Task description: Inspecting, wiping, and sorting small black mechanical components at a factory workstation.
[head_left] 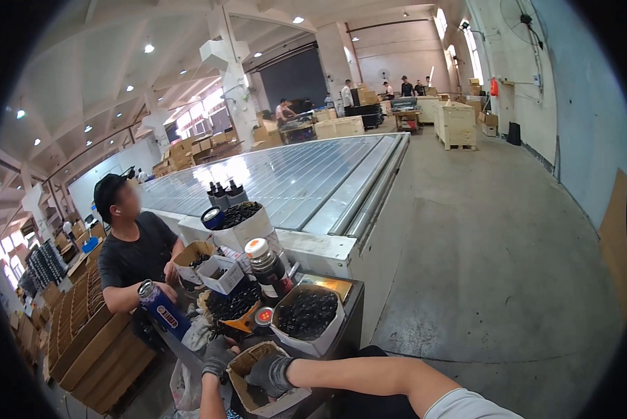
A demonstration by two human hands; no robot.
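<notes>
Pale brown, open-topped cardboard box

Right grip partly hidden

The cardboard box (brown, open-topped) surrounds the right hand.

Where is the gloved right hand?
In the head view, the right hand is low, just left of centre, reaching into an open cardboard box beside the left hand.
</notes>
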